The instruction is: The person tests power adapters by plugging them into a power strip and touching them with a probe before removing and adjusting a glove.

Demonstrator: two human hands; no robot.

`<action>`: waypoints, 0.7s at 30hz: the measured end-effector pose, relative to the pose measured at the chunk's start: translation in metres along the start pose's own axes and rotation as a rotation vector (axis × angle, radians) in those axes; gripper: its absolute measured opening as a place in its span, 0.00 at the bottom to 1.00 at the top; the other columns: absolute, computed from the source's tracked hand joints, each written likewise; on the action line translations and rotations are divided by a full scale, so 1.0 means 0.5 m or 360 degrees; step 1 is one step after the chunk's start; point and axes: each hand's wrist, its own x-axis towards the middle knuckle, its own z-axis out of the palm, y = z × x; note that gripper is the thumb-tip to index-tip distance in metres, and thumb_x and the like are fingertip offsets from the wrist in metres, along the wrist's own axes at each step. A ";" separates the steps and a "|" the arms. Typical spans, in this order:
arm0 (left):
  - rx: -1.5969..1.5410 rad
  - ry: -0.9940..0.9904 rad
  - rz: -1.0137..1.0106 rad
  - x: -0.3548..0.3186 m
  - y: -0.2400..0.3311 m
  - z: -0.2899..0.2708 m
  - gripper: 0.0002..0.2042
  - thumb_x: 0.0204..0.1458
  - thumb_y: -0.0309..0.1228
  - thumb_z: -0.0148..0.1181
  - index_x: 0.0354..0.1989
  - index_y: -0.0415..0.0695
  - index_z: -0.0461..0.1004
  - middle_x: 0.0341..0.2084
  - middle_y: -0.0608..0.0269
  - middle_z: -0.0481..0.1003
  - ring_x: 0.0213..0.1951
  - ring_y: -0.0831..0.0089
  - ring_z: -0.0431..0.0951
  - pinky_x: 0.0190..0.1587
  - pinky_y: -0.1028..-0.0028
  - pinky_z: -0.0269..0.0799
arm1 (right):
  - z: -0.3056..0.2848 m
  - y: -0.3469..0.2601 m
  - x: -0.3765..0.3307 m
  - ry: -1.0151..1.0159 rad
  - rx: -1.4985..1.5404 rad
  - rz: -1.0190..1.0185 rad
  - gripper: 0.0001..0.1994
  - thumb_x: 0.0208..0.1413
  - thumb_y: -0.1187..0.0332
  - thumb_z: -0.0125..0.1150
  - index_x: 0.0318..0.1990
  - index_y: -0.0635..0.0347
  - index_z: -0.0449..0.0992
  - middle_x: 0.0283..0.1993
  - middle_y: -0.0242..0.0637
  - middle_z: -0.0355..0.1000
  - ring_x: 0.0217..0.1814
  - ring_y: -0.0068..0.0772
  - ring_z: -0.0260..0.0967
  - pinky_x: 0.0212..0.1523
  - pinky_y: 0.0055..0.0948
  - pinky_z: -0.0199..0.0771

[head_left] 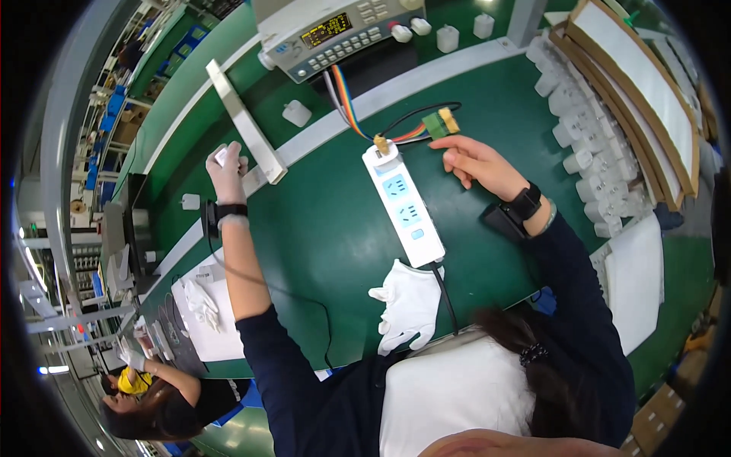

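My left hand (227, 174), in a thin whitish glove, is raised over the left side of the green bench. Its fingers are closed around a small white adapter (221, 157), mostly hidden by the hand. Bare, my right hand (481, 166) has its index finger stretched out and the others loosely bent, with nothing in it. That fingertip is close to a green connector block (436, 125) with yellow ends; whether they touch I cannot tell. A white power strip (419, 240) lies between my hands, with a yellow-topped plug (382, 144) in its far end.
A bench instrument (327, 38) with a lit display stands at the back, ribbon wires running from it. White adapters (297, 113) sit nearby. Many clear-white pieces (586, 145) line the right, beside cardboard trays (647, 84). A white glove (407, 305) lies in front. Another person (175, 388) works at left.
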 end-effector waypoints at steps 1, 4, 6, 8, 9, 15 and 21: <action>-0.0272 -0.0273 0.0117 -0.043 0.019 0.032 0.19 0.51 0.33 0.59 0.49 0.38 0.66 0.43 0.58 0.74 0.41 0.69 0.75 0.44 0.73 0.71 | -0.006 0.004 0.003 0.0023 0.0008 0.0015 0.16 0.63 0.65 0.48 0.55 0.60 0.68 0.32 0.27 0.64 0.24 0.12 0.58 0.25 0.13 0.62; -0.0611 -0.0823 0.0395 -0.245 0.095 0.112 0.20 0.52 0.30 0.59 0.52 0.38 0.66 0.48 0.57 0.71 0.46 0.75 0.72 0.48 0.77 0.67 | -0.007 0.010 -0.002 0.0029 0.0010 0.0043 0.15 0.63 0.65 0.48 0.54 0.60 0.70 0.31 0.27 0.64 0.24 0.12 0.58 0.25 0.13 0.62; -0.0375 -0.1202 0.0379 -0.331 0.117 0.136 0.23 0.52 0.31 0.59 0.56 0.39 0.63 0.50 0.56 0.69 0.51 0.72 0.70 0.52 0.73 0.65 | -0.010 0.011 -0.001 0.0042 -0.0016 0.0031 0.15 0.63 0.64 0.49 0.52 0.60 0.71 0.31 0.26 0.64 0.24 0.12 0.59 0.24 0.13 0.63; -0.0696 -0.1411 0.0301 -0.406 0.122 0.169 0.23 0.54 0.29 0.57 0.58 0.39 0.60 0.54 0.54 0.67 0.54 0.68 0.68 0.56 0.71 0.62 | -0.009 0.009 -0.002 0.0034 -0.0024 0.0038 0.15 0.63 0.64 0.49 0.52 0.60 0.71 0.31 0.26 0.64 0.24 0.12 0.59 0.24 0.13 0.63; -0.0694 -0.1404 0.0294 -0.426 0.114 0.187 0.23 0.54 0.29 0.57 0.58 0.39 0.60 0.54 0.54 0.67 0.54 0.68 0.68 0.56 0.71 0.62 | -0.008 0.009 -0.002 0.0029 -0.0030 0.0035 0.14 0.63 0.64 0.49 0.52 0.60 0.71 0.30 0.26 0.64 0.24 0.12 0.59 0.24 0.13 0.63; -0.0798 -0.1660 0.0379 -0.445 0.033 0.261 0.22 0.55 0.25 0.53 0.58 0.40 0.59 0.57 0.51 0.64 0.58 0.63 0.66 0.59 0.67 0.59 | -0.005 0.013 -0.003 0.0020 -0.0022 0.0014 0.14 0.63 0.64 0.49 0.51 0.60 0.72 0.30 0.26 0.64 0.25 0.12 0.59 0.24 0.13 0.63; -0.0199 -0.1641 0.0875 -0.433 0.042 0.260 0.22 0.51 0.25 0.56 0.56 0.42 0.63 0.55 0.53 0.68 0.57 0.60 0.67 0.60 0.65 0.57 | -0.008 0.010 -0.005 0.0019 -0.0059 -0.0007 0.14 0.63 0.65 0.49 0.51 0.60 0.72 0.30 0.26 0.64 0.25 0.12 0.59 0.25 0.14 0.64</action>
